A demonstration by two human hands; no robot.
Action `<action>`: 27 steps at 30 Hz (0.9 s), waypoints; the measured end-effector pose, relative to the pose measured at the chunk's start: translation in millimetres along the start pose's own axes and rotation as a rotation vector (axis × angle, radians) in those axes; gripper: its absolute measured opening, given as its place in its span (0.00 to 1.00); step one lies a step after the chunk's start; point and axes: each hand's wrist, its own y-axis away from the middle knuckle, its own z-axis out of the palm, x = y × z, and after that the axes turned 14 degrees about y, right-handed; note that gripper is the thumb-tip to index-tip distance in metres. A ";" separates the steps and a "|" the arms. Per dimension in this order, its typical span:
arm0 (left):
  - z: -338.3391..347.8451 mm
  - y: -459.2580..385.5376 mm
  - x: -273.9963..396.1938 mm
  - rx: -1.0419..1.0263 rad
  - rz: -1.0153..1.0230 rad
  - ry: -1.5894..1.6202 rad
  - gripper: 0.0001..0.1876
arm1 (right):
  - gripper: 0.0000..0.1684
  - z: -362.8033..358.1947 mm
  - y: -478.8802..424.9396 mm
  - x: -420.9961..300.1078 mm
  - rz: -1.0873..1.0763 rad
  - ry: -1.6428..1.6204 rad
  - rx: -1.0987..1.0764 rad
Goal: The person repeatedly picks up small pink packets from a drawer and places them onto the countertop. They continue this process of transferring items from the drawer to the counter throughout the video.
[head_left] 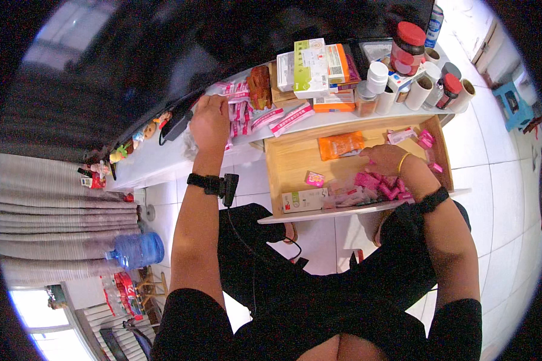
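Observation:
On the white cabinet top, my left hand [210,122] rests with curled fingers at the left end of a pile of pink-and-white sachets [241,113]; what its fingers touch is hidden. Over the pulled-out wooden drawer [293,158] is my right hand [384,159], its fingers pointing left; whether it holds anything is unclear. An orange packet [341,145] lies just left of those fingers. Below the right hand, pink wrapped pieces [388,185] are heaped along the drawer's front. A small pink packet [315,178] and a white box [305,200] lie at the drawer's left.
Stacked medicine boxes [310,67] stand behind the drawer. Further right are a red-lidded jar [407,49], a white bottle [377,77] and several cardboard tubes [419,92]. Small figurines [137,137] line the cabinet's left end. A large blue water bottle [140,250] lies at the left.

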 end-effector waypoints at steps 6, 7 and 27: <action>-16.0 17.5 -29.6 -0.057 -0.102 -0.071 0.05 | 0.26 -7.5 -2.0 -3.3 0.024 0.038 -0.071; -17.2 23.8 -40.1 -0.060 -0.130 -0.062 0.05 | 0.26 -11.9 -2.6 -6.8 0.027 0.036 -0.074; 10.9 55.0 -115.2 -0.332 -0.431 -0.008 0.11 | 0.27 -7.8 -5.1 -10.8 0.003 0.015 -0.112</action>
